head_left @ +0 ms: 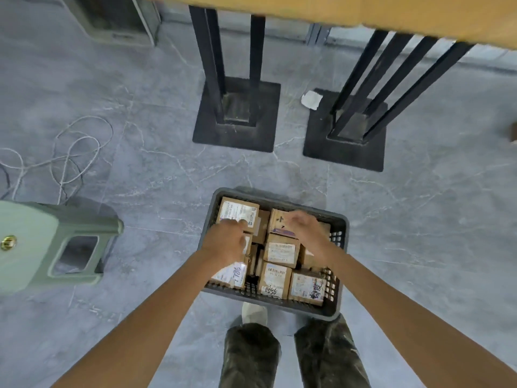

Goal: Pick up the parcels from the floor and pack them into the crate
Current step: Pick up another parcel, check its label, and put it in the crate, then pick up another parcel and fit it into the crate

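A dark grey plastic crate (pixel 342 222) stands on the floor just in front of my feet. It holds several brown cardboard parcels with white labels, packed side by side. My left hand (pixel 225 242) hovers over the crate's left half, its bent fingers at the near edge of the far-left parcel (pixel 237 210); blur hides whether it grips. My right hand (pixel 306 231) reaches over the right half, fingertips loosely bent and resting on top of the far-right parcel (pixel 278 221). No parcel shows on the floor around the crate.
A green plastic stool (pixel 56 245) stands to the left, and behind it a loose white cable (pixel 70 152) coils on the grey floor. Two black table bases (pixel 237 116) (pixel 347 133) stand beyond the crate under a wooden tabletop (pixel 363 9). A scrap of paper (pixel 311 99) lies between them.
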### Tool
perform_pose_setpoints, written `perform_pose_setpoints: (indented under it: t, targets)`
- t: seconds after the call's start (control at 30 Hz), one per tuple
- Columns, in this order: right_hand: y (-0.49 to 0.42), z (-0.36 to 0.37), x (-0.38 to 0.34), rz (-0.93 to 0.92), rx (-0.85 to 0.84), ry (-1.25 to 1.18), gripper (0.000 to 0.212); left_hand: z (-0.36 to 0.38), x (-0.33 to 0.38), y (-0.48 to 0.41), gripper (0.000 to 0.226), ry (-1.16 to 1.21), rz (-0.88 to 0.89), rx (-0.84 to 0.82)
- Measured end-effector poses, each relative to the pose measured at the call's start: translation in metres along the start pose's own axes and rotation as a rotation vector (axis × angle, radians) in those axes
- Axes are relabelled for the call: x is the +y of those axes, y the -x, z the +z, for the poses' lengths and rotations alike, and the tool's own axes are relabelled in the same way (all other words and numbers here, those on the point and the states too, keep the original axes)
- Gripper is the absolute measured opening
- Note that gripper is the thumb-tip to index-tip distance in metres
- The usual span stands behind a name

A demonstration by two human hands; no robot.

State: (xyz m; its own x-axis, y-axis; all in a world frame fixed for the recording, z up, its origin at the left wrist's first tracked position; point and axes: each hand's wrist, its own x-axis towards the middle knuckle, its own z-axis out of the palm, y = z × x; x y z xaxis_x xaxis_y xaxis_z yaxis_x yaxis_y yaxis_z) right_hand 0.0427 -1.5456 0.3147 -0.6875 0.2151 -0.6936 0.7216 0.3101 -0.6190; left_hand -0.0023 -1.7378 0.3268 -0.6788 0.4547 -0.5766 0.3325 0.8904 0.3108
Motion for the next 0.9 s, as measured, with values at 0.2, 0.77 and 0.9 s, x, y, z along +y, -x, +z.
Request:
perform_pose_setpoints:
  t: [0.2, 0.77, 0.9]
  targets:
    - [0.101, -0.091, -0.122, -0.193, 0.158, -0.036, 0.03, -0.152, 0.091, 0.06, 0.036, 0.195, 0.094, 0.243]
    - [0.381, -0.352, -0.207, -0.684, 0.716, -0.312, 0.02, -0.386, 0.388, 0.21, 0.042, 0.34, 0.687, 0.673]
    - [0.41, -0.399, -0.163, -0.67, 0.814, -0.321, 0.024, -0.369, 0.457, 0.21, 0.042, 0.377, 0.793, 0.62]
